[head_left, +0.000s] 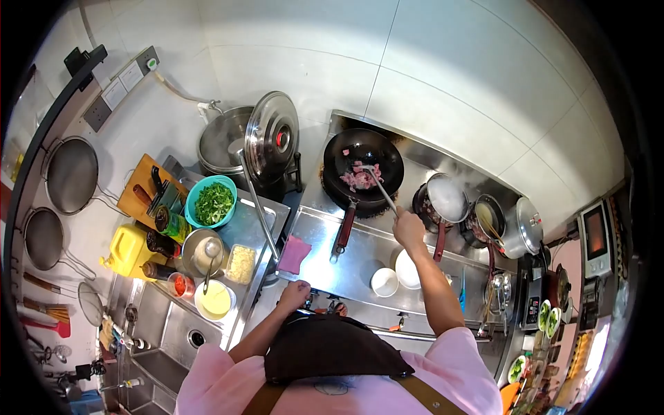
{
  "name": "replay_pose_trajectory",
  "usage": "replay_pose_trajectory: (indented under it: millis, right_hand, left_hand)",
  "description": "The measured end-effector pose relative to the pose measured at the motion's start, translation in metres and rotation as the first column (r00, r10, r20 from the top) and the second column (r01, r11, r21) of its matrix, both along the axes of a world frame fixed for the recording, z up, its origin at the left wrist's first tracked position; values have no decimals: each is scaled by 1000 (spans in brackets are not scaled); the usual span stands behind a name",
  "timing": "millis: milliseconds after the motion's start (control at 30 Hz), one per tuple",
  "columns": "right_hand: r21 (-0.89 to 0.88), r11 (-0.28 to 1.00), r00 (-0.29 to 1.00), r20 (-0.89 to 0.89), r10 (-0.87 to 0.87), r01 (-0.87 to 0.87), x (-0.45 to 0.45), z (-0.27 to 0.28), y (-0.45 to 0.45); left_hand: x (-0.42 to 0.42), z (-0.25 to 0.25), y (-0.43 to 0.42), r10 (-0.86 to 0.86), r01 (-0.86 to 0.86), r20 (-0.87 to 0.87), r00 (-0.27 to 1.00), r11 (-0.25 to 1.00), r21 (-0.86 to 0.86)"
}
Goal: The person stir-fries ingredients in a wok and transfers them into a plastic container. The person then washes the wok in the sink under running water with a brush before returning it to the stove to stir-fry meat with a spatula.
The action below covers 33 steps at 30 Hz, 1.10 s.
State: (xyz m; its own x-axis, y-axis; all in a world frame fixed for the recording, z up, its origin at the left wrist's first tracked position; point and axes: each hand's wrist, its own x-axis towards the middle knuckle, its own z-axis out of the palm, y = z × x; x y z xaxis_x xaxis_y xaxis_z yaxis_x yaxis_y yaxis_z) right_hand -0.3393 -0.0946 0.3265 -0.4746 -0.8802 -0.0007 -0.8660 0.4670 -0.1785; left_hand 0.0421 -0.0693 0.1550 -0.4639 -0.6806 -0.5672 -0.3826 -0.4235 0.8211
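My right hand [409, 229] is closed around the handle of a metal spatula [384, 191]. The spatula's head reaches into a black wok [334, 149], among pieces of pinkish meat [360, 181] spread over its bottom. The wok sits on the left burner, its wooden handle [346, 227] pointing toward me and untouched. At the stove's front edge is my left hand [296, 294], fingers curled, close to the control knobs; whatever they may hold is hidden. A folded pink cloth [294, 254] lies on the steel just beyond that hand.
Right of the wok stand a steaming pot [447, 198] and a smaller pan [488, 214]. White bowls [384, 282] are on the stove front. To the left are chopped greens in a turquoise bowl [191, 200], a yellow jug [128, 252], a large lidded pot [220, 145] and a sink [173, 328].
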Motion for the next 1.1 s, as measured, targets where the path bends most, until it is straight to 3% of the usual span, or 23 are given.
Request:
replay_pose_trajectory:
  millis: [233,367,467,600,700,900,1033,1100]
  right_hand:
    - [-71,996,994,99,-44,51,14,-4,3]
    - [36,997,995,78,-67,64,8,-25,-1]
    - [102,994,999,-37,34,-31,18,-25,12]
    - [91,996,1000,-22,19,-17,-11,-52,2]
    - [124,991,998,35,51,-55,-2,-27,-11]
    - [-63,996,986,153,67,-58,-8,6,-37]
    - [-237,966,985,105,137,-109,-7,-25,-58]
    - [-86,987,984,108,145,-136,-10,-20,-52]
  left_hand:
    - [7,10,1,17,-17,-22,1000,1000,4]
    - [10,12,0,32,-33,-21,999,999,-7]
    - [13,9,0,-1,1,48,999,1000,5]
    - [14,5,3,-17,20,80,997,999,-38]
    - [11,0,4,-53,55,56,997,998,-43]
    - [10,2,1,-3,3,11,1000,999,-44]
    - [11,10,3,-24,25,21,999,999,-37]
    - [13,15,5,-9,11,42,999,999,-46]
